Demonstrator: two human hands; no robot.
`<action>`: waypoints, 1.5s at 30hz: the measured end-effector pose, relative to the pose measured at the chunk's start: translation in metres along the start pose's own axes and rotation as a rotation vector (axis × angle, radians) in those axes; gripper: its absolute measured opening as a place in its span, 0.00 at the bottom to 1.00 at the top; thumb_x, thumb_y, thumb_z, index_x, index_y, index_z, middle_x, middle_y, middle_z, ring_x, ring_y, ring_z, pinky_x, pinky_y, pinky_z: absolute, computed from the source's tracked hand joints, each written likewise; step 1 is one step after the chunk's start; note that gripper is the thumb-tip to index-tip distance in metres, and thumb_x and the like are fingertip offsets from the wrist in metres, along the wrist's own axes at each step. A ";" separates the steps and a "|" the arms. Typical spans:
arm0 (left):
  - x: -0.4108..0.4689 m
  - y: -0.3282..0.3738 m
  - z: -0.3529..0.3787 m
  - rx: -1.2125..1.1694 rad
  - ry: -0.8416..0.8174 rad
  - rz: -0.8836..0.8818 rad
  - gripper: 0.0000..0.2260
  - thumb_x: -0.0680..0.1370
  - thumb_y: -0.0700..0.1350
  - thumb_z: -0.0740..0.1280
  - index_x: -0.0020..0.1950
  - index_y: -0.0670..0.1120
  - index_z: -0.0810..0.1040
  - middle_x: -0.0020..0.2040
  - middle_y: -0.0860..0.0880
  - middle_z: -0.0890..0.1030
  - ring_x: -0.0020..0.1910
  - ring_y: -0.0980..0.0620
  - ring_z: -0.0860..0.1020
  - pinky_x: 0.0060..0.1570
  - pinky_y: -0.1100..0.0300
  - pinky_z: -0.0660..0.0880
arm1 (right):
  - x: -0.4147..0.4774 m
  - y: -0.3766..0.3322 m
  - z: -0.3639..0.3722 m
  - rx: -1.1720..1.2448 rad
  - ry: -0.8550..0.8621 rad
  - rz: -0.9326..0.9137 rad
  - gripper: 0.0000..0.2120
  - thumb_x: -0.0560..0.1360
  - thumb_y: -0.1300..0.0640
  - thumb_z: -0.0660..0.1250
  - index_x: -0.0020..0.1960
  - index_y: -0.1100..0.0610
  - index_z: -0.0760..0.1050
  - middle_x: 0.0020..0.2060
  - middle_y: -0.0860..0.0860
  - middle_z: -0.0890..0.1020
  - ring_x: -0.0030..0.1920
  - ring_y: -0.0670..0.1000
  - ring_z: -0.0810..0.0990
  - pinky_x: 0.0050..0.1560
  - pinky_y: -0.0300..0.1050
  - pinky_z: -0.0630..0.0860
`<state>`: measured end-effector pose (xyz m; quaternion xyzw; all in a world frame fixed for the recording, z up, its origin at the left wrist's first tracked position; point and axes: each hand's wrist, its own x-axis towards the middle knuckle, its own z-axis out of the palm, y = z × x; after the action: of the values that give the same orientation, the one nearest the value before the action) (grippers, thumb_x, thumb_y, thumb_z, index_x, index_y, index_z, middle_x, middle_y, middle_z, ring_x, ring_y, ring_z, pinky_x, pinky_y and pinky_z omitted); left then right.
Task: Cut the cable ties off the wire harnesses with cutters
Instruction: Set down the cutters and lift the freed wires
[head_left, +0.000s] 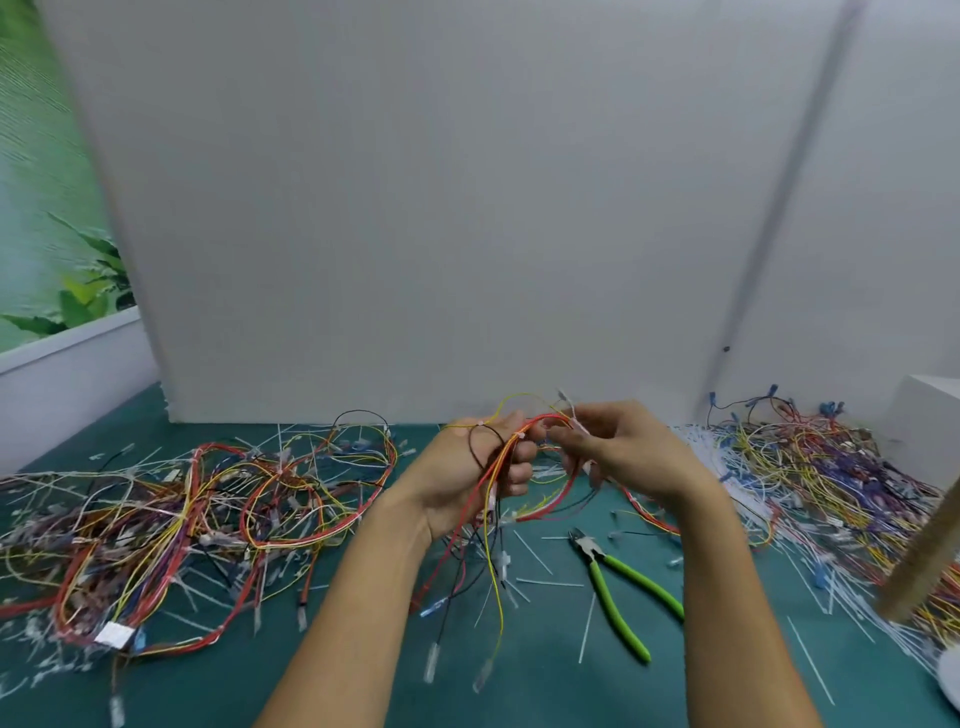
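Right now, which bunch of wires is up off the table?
The red-and-yellow harness gripped in the left hand and pinched by the right hand; the left pile and right pile lie on the mat.

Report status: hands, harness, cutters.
Left hand grips harness. Right hand pinches its wires. Cutters lie untouched on mat. Left pile, right pile flank; neither blocks.

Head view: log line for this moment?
left hand: grips wire harness | right hand: pinches wire harness | cutters: on mat, unheld
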<state>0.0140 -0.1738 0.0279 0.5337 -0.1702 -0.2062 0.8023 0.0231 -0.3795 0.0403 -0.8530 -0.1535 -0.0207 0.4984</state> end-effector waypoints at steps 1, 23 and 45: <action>0.000 0.001 -0.004 0.017 0.026 -0.004 0.12 0.84 0.46 0.61 0.49 0.41 0.79 0.36 0.48 0.76 0.29 0.54 0.72 0.30 0.63 0.71 | -0.001 0.002 0.001 0.043 0.014 0.009 0.09 0.81 0.56 0.71 0.53 0.61 0.83 0.33 0.53 0.83 0.33 0.47 0.79 0.31 0.42 0.76; 0.001 -0.001 -0.052 -0.212 0.175 0.179 0.14 0.85 0.49 0.55 0.62 0.42 0.73 0.61 0.38 0.81 0.56 0.39 0.82 0.60 0.43 0.78 | 0.012 0.030 0.001 0.584 0.609 0.167 0.11 0.83 0.67 0.57 0.52 0.60 0.77 0.42 0.58 0.84 0.33 0.51 0.84 0.30 0.42 0.81; 0.012 -0.020 -0.008 -0.087 0.115 0.054 0.14 0.79 0.55 0.64 0.51 0.43 0.77 0.49 0.41 0.86 0.34 0.52 0.83 0.27 0.64 0.74 | 0.012 0.004 0.039 0.551 0.035 0.060 0.19 0.86 0.48 0.59 0.52 0.58 0.83 0.40 0.56 0.84 0.36 0.55 0.83 0.34 0.47 0.81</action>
<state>0.0257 -0.1802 0.0073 0.5044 -0.1291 -0.1610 0.8384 0.0314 -0.3450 0.0194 -0.6888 -0.1193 0.0218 0.7147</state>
